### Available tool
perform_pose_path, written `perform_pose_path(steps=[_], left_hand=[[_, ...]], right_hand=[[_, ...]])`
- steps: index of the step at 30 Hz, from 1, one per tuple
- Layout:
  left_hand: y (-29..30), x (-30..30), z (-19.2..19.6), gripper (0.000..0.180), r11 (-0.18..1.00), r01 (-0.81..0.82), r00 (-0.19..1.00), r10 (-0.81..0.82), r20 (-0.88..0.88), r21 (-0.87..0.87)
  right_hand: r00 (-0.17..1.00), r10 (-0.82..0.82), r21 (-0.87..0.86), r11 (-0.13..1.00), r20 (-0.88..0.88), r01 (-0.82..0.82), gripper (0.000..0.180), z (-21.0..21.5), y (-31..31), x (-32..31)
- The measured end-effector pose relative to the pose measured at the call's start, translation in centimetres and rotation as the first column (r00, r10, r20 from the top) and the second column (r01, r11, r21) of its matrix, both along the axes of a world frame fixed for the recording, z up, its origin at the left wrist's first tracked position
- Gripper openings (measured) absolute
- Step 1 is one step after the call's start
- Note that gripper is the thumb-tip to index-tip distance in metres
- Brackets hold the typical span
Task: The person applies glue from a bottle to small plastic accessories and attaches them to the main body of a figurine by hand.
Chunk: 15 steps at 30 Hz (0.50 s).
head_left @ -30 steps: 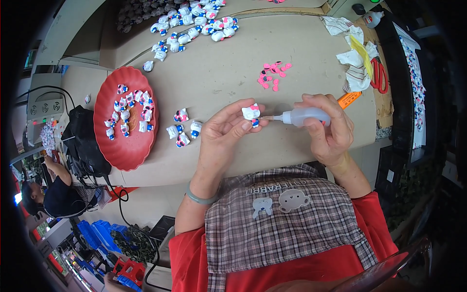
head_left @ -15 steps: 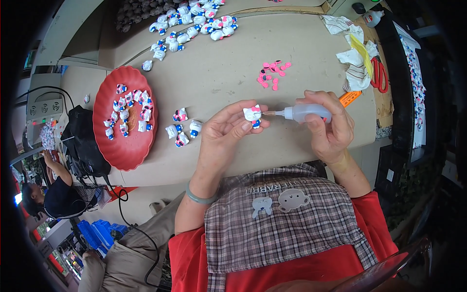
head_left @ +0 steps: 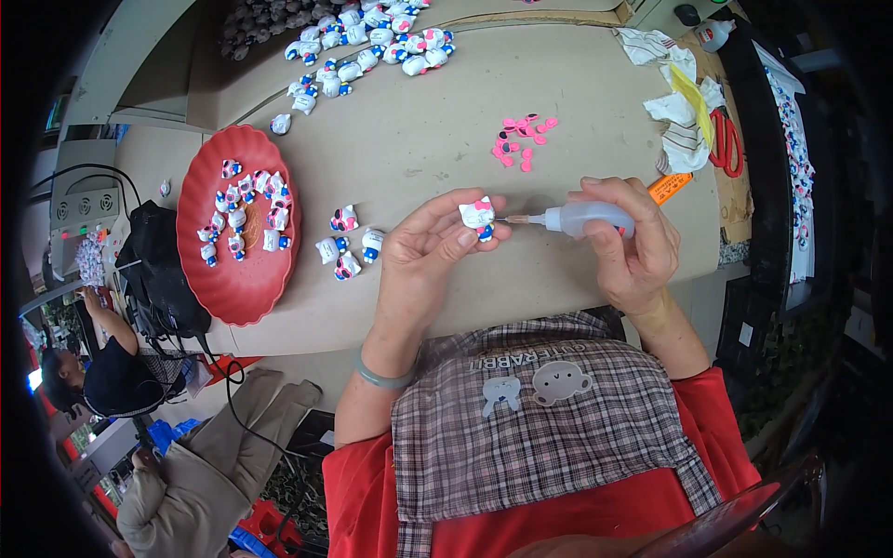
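Between the thumb and fingers of my left hand (head_left: 426, 244) is a small white cat figurine (head_left: 477, 213) with a pink bow and a blue body. My right hand (head_left: 642, 244) grips a translucent squeeze bottle (head_left: 591, 219) lying sideways, its narrow nozzle (head_left: 523, 219) aimed left at the figurine. A small gap seems to part the tip from the figurine. Beyond the hands, a cluster of small pink pieces (head_left: 521, 139), some with dark faces, lies on the table. Several similar figurines (head_left: 347, 266) rest left of my left hand.
A red scalloped tray (head_left: 200, 288) with several figurines stands at the left. More figurines (head_left: 367, 56) are heaped at the back. Red-handled scissors (head_left: 726, 144), crumpled cloths (head_left: 670, 112) and an orange-labelled item (head_left: 670, 188) lie at the right. Other people (head_left: 112, 372) are beyond the table's left side.
The figurine in my left hand has shifted slightly left, away from the bottle's nozzle. My right hand stays almost still. In the background at lower left, a person in beige has moved.
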State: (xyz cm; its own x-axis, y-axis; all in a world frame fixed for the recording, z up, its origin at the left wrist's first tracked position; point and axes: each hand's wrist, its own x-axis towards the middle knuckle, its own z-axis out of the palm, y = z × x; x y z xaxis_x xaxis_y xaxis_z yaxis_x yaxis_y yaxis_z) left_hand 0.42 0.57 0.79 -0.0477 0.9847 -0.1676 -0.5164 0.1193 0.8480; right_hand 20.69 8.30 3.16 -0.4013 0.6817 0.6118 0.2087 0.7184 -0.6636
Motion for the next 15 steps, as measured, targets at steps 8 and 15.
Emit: perform_pose_path(steps=[8,15], left_hand=[[-0.1,0.0,0.13,0.033,1.0,0.015,1.0,-0.015,0.009,-0.007],[-0.04,0.03,0.12,0.033,1.0,0.02,1.0,-0.021,-0.011,-0.012]], right_hand=[[0.999,-0.01,-0.129,0.992,-0.046,0.004,0.031,-0.1,-0.54,-0.39],[0.994,-0.019,-0.199,0.98,-0.105,-0.003,0.031,-0.2,-0.65,-0.43]])
